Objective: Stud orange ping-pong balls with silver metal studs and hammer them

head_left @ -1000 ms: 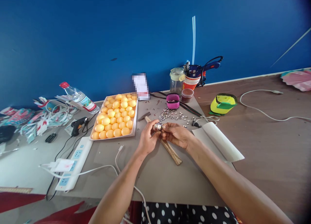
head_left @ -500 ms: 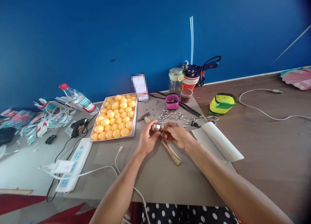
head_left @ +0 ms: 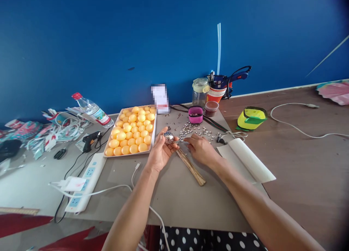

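Note:
My left hand (head_left: pixel 160 152) is turned palm up and closed around a shiny silver ball (head_left: pixel 169 136) with a studded, bumpy surface. Just right of the ball, my right hand (head_left: pixel 200 149) hovers over the table, fingers bent and thumb near the index finger at the edge of a scatter of small silver studs (head_left: pixel 187 129). Whether a stud sits between those fingertips is too small to tell. Under the hands lies a hammer with a wooden handle (head_left: pixel 192 167); its head is mostly hidden by my left hand. A purple container (head_left: pixel 195 114) with small pieces inside stands behind the studs.
Left of my hands is a shallow box (head_left: pixel 154 134) of orange balls. A power strip (head_left: pixel 84 185), a glue gun (head_left: pixel 89 140) and a tilted bottle (head_left: pixel 95 111) lie further left. White paper (head_left: pixel 249 160), a yellow container (head_left: pixel 252 118) and a lidded jar (head_left: pixel 200 93) are right and behind.
My hands have moved apart: the right hand has let go of the ball and drawn back toward the studs. My left hand has shifted left with the ball and turned more palm up.

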The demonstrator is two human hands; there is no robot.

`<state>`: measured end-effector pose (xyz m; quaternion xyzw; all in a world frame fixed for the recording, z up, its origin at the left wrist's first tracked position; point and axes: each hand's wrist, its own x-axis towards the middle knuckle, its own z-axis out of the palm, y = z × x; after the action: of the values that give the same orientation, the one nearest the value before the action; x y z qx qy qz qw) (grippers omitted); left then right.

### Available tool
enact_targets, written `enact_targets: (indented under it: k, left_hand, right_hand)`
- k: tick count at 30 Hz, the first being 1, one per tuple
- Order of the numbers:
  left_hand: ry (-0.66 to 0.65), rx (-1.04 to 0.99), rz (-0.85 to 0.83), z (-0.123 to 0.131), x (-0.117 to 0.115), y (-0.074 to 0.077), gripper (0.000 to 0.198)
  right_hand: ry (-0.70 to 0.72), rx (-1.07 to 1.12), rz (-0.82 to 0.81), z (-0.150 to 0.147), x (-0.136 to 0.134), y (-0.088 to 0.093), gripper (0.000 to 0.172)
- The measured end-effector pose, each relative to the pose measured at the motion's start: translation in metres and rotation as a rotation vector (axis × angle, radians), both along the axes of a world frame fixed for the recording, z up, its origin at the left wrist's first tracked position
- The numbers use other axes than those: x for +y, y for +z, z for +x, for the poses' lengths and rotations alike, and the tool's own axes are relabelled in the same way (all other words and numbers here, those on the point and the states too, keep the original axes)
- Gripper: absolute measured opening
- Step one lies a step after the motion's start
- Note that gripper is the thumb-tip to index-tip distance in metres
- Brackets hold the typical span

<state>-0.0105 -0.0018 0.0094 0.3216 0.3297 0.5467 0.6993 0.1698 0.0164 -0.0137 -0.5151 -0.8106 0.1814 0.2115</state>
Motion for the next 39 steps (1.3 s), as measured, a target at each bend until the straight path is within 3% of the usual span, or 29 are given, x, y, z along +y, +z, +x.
enact_targets:
  k: [3,8,21,25,31,35,39]
  left_hand:
    - [-0.005,0.000,0.009,-0.001,0.001,0.001,0.057]
    - [-0.041,-0.029,0.017,-0.001,0.001,0.001,0.050]
    - [-0.055,0.032,0.026,0.000,0.001,-0.002,0.045]
    - [-0.065,0.053,0.049,0.001,0.000,-0.003,0.044]
    - [-0.073,0.124,0.049,0.000,-0.001,-0.005,0.046]
    - [-0.068,0.173,0.068,0.003,-0.002,-0.005,0.044]
    - [-0.019,0.199,0.121,0.006,-0.002,-0.009,0.037]
  right_hand:
    - [0.032,-0.168,0.032,-0.002,-0.002,0.001,0.030]
    - [0.024,-0.267,0.076,-0.006,0.001,-0.002,0.035]
    - [0.015,-0.204,0.119,-0.016,0.004,-0.007,0.020]
    - [-0.055,0.161,0.053,-0.012,0.004,-0.009,0.019]
    - [-0.192,0.904,-0.339,-0.006,0.005,-0.003,0.007]
    - [-0.144,1.219,-0.464,-0.007,0.003,0.006,0.012]
    - [-0.061,1.383,-0.676,-0.006,-0.001,0.014,0.018]
